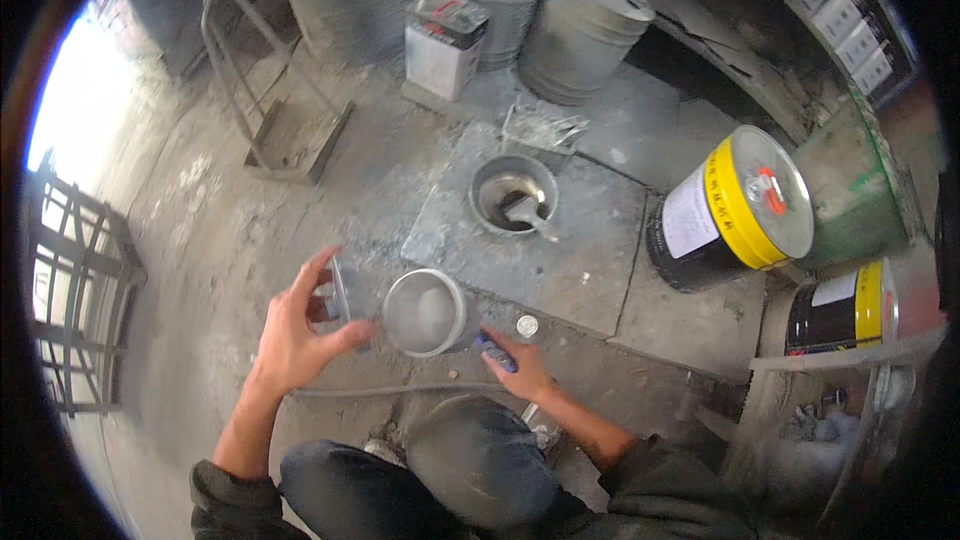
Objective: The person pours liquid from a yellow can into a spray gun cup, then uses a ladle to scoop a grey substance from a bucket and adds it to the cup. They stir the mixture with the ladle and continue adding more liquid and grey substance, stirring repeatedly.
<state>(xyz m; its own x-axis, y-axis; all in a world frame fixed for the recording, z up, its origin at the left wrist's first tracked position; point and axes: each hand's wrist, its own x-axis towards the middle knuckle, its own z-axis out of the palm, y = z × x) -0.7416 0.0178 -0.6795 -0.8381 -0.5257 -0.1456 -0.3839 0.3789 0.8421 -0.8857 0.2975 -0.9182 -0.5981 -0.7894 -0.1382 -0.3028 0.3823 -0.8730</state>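
Observation:
My left hand [298, 328] is at the left, its thumb and fingers curved around a thin, pale flat piece [342, 290] seen edge-on; its kind is unclear. Just right of it is a round, open grey container [420, 315] with a pale inside, tipped toward me. My right hand [522, 368] is closed round a short dark-blue handle-like thing [497, 350] beside that container. Whether the blue thing joins the container I cannot tell. Farther off, a metal pot [476, 178] stands on the floor slab with a brush-like tool [527, 210] leaning in it.
A small white disc [527, 325] lies near my right hand. Black-and-yellow drums [735, 198] stand at the right. Grey drums [585, 32] and a square tin [443, 50] are at the back. A hand trolley [297, 140] and a metal rack [85, 285] are left. A hose [390, 390] crosses before my knees.

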